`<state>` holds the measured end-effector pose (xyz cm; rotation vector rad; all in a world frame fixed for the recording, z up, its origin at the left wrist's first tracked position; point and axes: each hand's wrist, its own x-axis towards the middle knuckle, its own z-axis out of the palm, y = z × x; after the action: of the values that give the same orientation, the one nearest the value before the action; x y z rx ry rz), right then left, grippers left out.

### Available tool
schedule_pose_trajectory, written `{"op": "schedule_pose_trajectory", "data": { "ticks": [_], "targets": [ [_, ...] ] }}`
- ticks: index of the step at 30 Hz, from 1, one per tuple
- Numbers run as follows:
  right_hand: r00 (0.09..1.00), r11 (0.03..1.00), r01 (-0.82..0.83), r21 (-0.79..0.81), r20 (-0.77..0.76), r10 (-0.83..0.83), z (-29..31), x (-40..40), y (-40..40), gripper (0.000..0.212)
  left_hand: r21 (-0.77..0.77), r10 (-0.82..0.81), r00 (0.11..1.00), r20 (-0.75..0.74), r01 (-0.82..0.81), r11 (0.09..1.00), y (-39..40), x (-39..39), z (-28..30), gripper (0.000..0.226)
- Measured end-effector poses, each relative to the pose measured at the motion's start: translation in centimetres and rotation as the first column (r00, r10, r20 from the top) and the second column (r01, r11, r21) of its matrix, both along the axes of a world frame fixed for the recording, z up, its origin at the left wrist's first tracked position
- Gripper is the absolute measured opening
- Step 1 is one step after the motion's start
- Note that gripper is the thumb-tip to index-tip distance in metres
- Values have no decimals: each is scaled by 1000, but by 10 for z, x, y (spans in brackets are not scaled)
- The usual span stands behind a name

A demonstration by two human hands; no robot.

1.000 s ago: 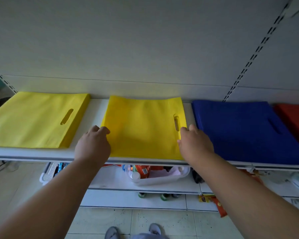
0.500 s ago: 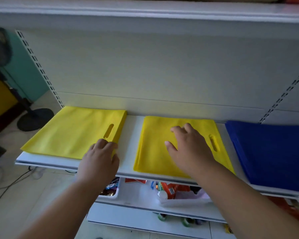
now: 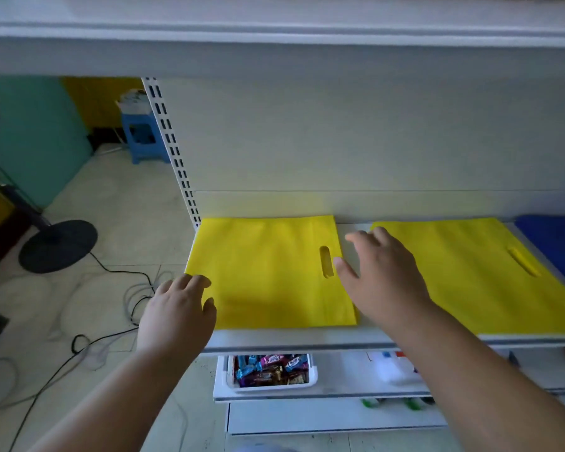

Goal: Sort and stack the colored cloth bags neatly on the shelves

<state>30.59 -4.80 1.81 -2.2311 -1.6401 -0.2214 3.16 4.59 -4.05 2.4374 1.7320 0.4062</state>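
Two flat yellow cloth bags lie side by side on the white shelf [image 3: 356, 339]. The left yellow bag [image 3: 268, 275] sits at the shelf's left end, its cut-out handle on the right side. The right yellow bag [image 3: 490, 275] lies beside it. A blue bag [image 3: 558, 243] shows at the far right edge. My left hand [image 3: 177, 313] is at the left bag's front left corner, fingers relaxed. My right hand [image 3: 384, 278] hovers with spread fingers over the gap between the two yellow bags, by the left bag's handle edge. Neither hand holds anything.
Another shelf [image 3: 274, 34] runs overhead. Below, a white bin of wrapped sweets [image 3: 271, 370] sits on a lower shelf. To the left are a fan base [image 3: 57, 244], loose cables [image 3: 111, 321] on the tiled floor, and a blue stool [image 3: 144, 138].
The view has swung left. Both hands moved left from the middle yellow bag to the leftmost one; my right hand lifted off the middle bag and my left hand reached the left bag's corner.
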Motion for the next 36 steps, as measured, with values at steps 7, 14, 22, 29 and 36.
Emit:
{"op": "schedule_pose_trajectory", "data": {
  "ticks": [7,14,22,29,36],
  "targets": [
    [993,954,121,-275,38,-115,-29,-28,1,40,-72,41,997,-66,-46,996,17,-32,-9,37],
    [979,890,204,-408,92,-182,-46,-50,1,47,-68,-54,998,-42,51,996,25,-47,-6,28],
    [956,864,290,-411,91,-277,-56,-66,-4,46,-9,-67,998,14,67,998,26,-58,1,15],
    [944,898,269,-349,-91,-318,-58,-80,-7,49,-229,72,968,240,-15,973,35,-63,7,18],
    [824,897,242,-370,-410,-392,-51,-67,7,64,-340,1,993,115,38,940,41,-58,18,29]
  ]
}}
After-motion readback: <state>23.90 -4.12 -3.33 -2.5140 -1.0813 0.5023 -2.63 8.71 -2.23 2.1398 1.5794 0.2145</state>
